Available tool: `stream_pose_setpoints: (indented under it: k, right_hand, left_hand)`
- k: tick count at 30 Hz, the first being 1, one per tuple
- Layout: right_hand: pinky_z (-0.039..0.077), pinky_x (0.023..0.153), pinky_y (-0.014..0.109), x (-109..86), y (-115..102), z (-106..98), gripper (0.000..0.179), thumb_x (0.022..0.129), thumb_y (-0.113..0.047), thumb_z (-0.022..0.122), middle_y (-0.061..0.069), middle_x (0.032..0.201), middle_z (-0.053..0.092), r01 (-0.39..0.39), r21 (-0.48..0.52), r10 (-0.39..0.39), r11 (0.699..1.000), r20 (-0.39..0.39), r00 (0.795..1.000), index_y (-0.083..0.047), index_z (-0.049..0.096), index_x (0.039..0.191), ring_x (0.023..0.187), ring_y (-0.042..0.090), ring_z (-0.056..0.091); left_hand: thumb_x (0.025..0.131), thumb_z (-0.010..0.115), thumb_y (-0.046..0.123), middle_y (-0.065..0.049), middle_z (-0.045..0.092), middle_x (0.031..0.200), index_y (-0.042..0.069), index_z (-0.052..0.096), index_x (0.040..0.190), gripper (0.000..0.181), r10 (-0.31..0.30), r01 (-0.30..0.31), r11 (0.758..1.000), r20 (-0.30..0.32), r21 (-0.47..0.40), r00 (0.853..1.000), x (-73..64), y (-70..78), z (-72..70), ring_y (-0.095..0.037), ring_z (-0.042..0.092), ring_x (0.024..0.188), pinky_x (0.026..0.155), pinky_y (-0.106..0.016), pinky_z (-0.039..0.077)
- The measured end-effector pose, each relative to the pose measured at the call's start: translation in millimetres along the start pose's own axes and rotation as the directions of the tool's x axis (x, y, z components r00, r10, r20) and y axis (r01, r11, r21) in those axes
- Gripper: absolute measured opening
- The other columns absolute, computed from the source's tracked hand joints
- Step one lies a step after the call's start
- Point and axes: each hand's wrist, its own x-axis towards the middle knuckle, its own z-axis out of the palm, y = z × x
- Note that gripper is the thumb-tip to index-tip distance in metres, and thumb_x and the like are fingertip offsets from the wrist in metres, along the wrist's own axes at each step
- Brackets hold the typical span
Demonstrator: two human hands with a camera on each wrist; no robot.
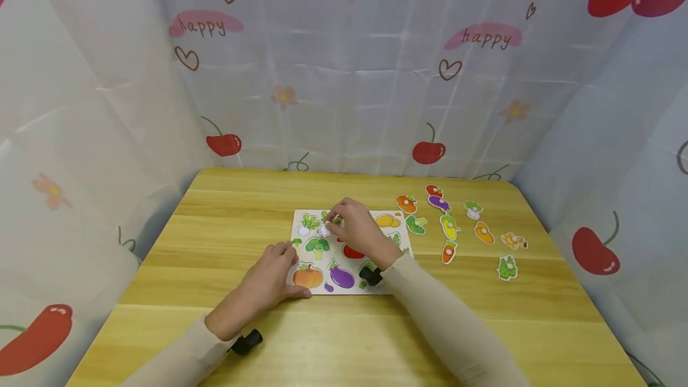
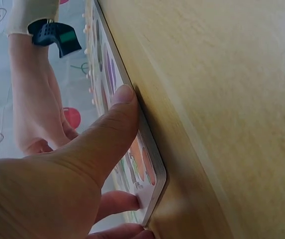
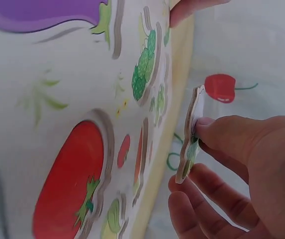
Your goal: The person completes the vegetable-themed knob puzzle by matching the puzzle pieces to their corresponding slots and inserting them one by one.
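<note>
A white puzzle board [image 1: 298, 255] with vegetable pictures lies on the wooden table. My left hand [image 1: 269, 276] holds its near left corner, the thumb [image 2: 117, 122] along the front edge and the fingers at the left side. My right hand [image 1: 361, 229] is over the far left part of the board. Between thumb and fingers it pinches a white and green turnip puzzle piece [image 3: 188, 139], which in the right wrist view stands on edge, apart from the board. The eggplant [image 1: 342, 277], pumpkin [image 1: 308, 276] and broccoli [image 1: 317, 245] pictures show; my right forearm covers part of the board's right side.
Loose vegetable pieces lie right of the board, among them a pumpkin piece [image 1: 406, 204], an eggplant piece [image 1: 439, 203], a broccoli piece [image 1: 415, 224], a carrot piece [image 1: 448, 252] and a potato piece [image 1: 484, 233]. A cherry-print curtain [image 1: 344, 118] surrounds the table [image 1: 226, 214].
</note>
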Motion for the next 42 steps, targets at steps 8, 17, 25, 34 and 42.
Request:
stream_pose_setpoints:
  k: [8, 17, 25, 34, 42]
  right_hand:
    - [0.069, 0.097, 0.037, 23.7, -13, 19, 0.011, 0.109, -0.021, 0.086, 0.01, 0.127, 0.079, -0.022, -0.014, 0.022, 1.0, 0.047, 0.999, -0.013, 0.09, 0.115, 0.109, 0.023, 0.076]
    - [0.067, 0.1, 0.04, 35.6, -19, 38, 0.013, 0.11, -0.024, 0.085, 0.008, 0.133, 0.079, -0.048, -0.033, 0.05, 0.998, 0.068, 0.996, -0.014, 0.09, 0.117, 0.113, 0.022, 0.075]
    - [0.067, 0.103, 0.041, 38.1, -19, 45, 0.013, 0.11, -0.025, 0.085, 0.008, 0.13, 0.08, -0.071, -0.051, 0.074, 0.996, 0.072, 0.995, -0.015, 0.09, 0.116, 0.119, 0.023, 0.075]
    - [0.066, 0.101, 0.042, 39.9, -22, 48, 0.013, 0.109, -0.024, 0.085, 0.009, 0.125, 0.08, -0.097, -0.049, 0.099, 0.994, 0.05, 0.994, -0.014, 0.09, 0.115, 0.117, 0.024, 0.075]
    - [0.066, 0.1, 0.041, 39.9, -24, 48, 0.014, 0.109, -0.025, 0.086, 0.008, 0.125, 0.08, -0.121, -0.05, 0.123, 0.991, 0.044, 0.991, -0.014, 0.091, 0.115, 0.116, 0.023, 0.074]
  left_hand:
    - [0.078, 0.11, 0.048, -0.013, 0.069, 0.126, 0.006, 0.067, 0.11, 0.068, 0.015, -0.015, 1.0, -0.002, 0.022, 1.0, 0.7, -0.4, -1.6, -0.029, 0.059, 0.111, 0.085, -0.045, 0.062]
    - [0.08, 0.109, 0.047, -0.017, 0.07, 0.131, 0.005, 0.068, 0.113, 0.067, 0.014, -0.014, 1.0, -0.006, -0.003, 1.0, -2.0, 2.8, -2.6, -0.032, 0.062, 0.115, 0.085, -0.048, 0.065]
    - [0.081, 0.109, 0.046, -0.018, 0.069, 0.135, 0.006, 0.068, 0.112, 0.065, 0.022, -0.022, 1.0, -0.006, -0.003, 1.0, -1.0, 1.2, 0.1, -0.032, 0.061, 0.116, 0.086, -0.048, 0.065]
    - [0.08, 0.109, 0.045, -0.018, 0.068, 0.132, 0.006, 0.066, 0.11, 0.066, 0.026, -0.026, 1.0, -0.013, -0.006, 1.0, -0.8, 2.0, 2.0, -0.031, 0.059, 0.111, 0.083, -0.047, 0.063]
    - [0.081, 0.108, 0.047, -0.019, 0.068, 0.138, 0.007, 0.067, 0.111, 0.066, 0.02, -0.02, 1.0, -0.008, 0.005, 1.0, -1.9, 1.7, 1.4, -0.034, 0.061, 0.118, 0.086, -0.048, 0.064]
